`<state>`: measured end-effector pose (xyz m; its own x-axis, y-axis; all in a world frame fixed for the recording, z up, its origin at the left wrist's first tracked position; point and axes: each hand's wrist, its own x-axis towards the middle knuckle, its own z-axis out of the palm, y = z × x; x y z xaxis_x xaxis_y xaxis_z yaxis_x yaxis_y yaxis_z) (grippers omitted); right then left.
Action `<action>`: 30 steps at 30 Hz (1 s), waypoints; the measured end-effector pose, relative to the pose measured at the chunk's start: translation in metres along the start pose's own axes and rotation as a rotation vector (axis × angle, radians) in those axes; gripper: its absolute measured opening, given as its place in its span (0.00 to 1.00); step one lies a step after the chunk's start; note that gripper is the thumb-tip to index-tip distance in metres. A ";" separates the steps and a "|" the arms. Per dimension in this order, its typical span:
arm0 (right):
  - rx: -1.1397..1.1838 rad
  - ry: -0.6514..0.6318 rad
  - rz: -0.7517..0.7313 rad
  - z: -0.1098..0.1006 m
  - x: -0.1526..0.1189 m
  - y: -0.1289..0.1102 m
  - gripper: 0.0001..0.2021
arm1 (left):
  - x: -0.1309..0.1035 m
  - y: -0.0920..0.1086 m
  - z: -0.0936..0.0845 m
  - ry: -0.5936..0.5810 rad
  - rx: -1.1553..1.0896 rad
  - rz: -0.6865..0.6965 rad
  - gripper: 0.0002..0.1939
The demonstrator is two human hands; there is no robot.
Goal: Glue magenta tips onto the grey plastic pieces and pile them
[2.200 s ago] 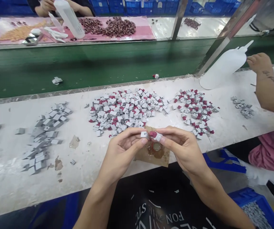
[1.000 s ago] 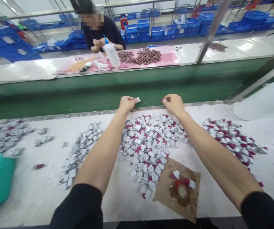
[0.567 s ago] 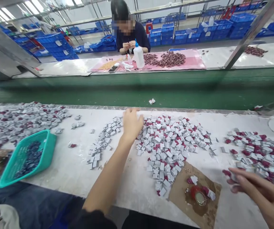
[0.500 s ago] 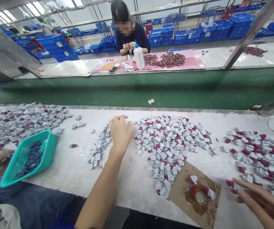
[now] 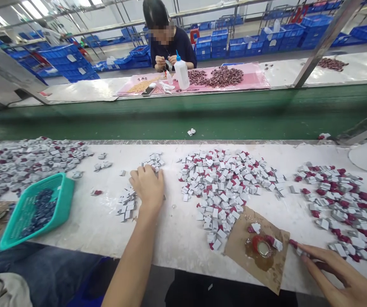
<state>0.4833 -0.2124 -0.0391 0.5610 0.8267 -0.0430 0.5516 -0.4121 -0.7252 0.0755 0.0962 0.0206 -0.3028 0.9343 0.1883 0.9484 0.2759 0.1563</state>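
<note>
My left hand (image 5: 148, 185) rests palm down on a small group of light grey plastic pieces (image 5: 127, 207). Its fingers bend down apart over the pieces, their tips partly hidden, and I see nothing held. Between thumb and fingertips, my right hand (image 5: 333, 268) pinches a small maroon-and-grey plastic piece (image 5: 296, 247) beside the right edge of a brown cardboard sheet (image 5: 237, 249). On that cardboard sit a round red-rimmed dish (image 5: 263, 247) in a wet brown stain and a couple of maroon-and-grey pieces.
A large heap of grey-and-maroon pieces (image 5: 218, 187) lies mid-table, another heap (image 5: 346, 204) at right. At left stands a teal basket (image 5: 70, 192) of dark pieces, near a neighbour's arm. Beyond the green belt (image 5: 158, 121), a person works behind a white bottle (image 5: 181, 74).
My left hand has shifted left and slightly down onto the grey pieces. My right hand has moved left with its piece, to the cardboard's edge. The whole view has shifted slightly.
</note>
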 end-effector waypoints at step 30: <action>0.451 -0.156 -0.055 0.010 -0.019 -0.103 0.07 | -0.065 0.007 0.000 -0.296 -0.358 0.142 0.24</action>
<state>0.4093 -0.1815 0.0294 0.4203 0.9044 -0.0736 0.2355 -0.1871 -0.9537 0.1016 0.0375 0.0096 -0.0837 0.9955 -0.0440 0.8709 0.0945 0.4822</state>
